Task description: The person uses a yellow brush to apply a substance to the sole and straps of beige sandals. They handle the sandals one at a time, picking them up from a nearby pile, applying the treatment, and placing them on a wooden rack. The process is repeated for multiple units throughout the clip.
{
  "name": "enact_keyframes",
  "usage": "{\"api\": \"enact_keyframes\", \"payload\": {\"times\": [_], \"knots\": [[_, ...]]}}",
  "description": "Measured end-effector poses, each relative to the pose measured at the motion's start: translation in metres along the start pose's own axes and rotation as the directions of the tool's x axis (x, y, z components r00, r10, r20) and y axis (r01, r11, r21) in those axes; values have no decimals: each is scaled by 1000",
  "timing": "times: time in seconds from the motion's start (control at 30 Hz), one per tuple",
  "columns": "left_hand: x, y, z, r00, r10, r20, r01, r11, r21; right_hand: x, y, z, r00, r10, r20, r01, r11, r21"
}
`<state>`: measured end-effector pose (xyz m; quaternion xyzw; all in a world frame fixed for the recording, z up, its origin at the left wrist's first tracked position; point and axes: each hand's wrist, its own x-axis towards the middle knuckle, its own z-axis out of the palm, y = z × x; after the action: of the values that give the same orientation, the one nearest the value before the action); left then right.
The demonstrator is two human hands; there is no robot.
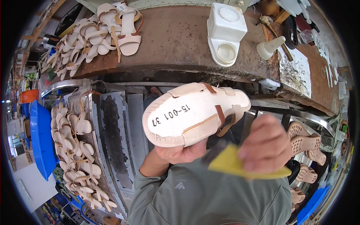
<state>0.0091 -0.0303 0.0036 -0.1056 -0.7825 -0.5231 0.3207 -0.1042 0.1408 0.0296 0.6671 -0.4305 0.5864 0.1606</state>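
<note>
A beige sandal (170, 120) with brown straps is held sole-up in front of me; its white underside bears dark printed marks. My left hand (180, 153) grips it from below near the broad toe end, fingers partly hidden beneath it. To the right, my right hand (266, 146) is closed around a flat yellow tool (228, 161) with a dark end pointing at the sandal. Motion blurs that hand and the tool's dark end, so its exact kind is unclear. The tool and the sandal look apart.
A heap of beige sandals (93, 37) lies on the brown bench (168, 41), with a white plastic container (227, 32) and a white cone-shaped bottle (270, 48). More sandals (77, 150) fill the left rack, near a blue tray (40, 138). Beige soles (303, 142) sit at right.
</note>
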Motion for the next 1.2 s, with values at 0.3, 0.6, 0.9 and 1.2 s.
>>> {"api": "enact_keyframes", "payload": {"times": [0.3, 0.6, 0.9, 1.2], "knots": [[-13, 13, -1, 999, 45, -24, -43, 995, 91, 16, -9, -15, 970, 28, 242, -25, 1000, -14], [-23, 11, 1, 979, -90, -183, 65, 989, -136, 18, -17, -20, 957, 245, 154, -221, 962, -158], [-25, 10, 0, 986, -2, -166, 9, 999, 45, 12, -23, -33, 958, -5, 288, 19, 999, -46], [-25, 11, -1, 988, 28, -154, -9, 993, 121, 16, -13, -47, 997, 52, 57, -65, 963, 262]]}}
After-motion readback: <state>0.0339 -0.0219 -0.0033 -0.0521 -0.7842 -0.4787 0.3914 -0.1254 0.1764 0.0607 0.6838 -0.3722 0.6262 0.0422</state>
